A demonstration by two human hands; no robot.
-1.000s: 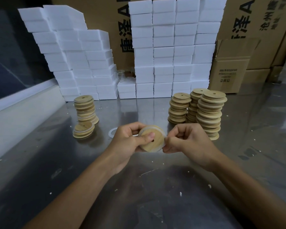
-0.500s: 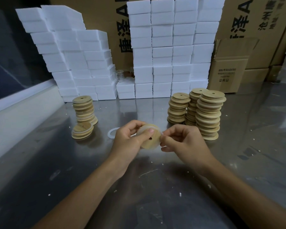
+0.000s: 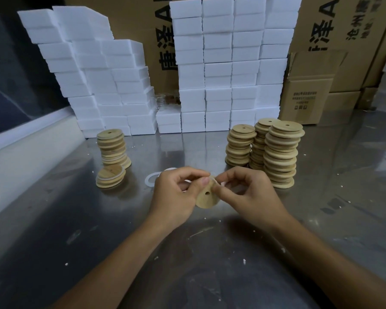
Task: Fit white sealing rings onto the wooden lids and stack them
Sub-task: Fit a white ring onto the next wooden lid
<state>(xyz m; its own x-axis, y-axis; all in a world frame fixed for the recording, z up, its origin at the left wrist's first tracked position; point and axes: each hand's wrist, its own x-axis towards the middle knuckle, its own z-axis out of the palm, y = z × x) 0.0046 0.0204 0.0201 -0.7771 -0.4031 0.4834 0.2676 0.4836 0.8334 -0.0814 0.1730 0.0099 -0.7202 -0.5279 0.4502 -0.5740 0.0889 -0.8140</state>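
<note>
Above the middle of the steel table, my left hand (image 3: 176,192) grips a round wooden lid (image 3: 206,197) with a small centre hole, thumb on its face. My right hand (image 3: 245,192) pinches the lid's upper edge where a thin white sealing ring (image 3: 213,179) runs round it. A loose white ring (image 3: 151,179) lies on the table just left of my left hand. Three tall stacks of bare lids (image 3: 276,157) stand to the right. On the left stand a tall stack of lids with rings (image 3: 113,148) and a low stack (image 3: 110,178).
White foam blocks (image 3: 221,63) are piled high along the back of the steel table (image 3: 76,219), with cardboard boxes (image 3: 308,90) behind and to the right. A pale ledge (image 3: 20,148) borders the table's left side. White crumbs dot the surface.
The lid has tilted so its face turns more toward my right hand, and both hands have worked round its rim. My right fingers now pinch the top edge.
</note>
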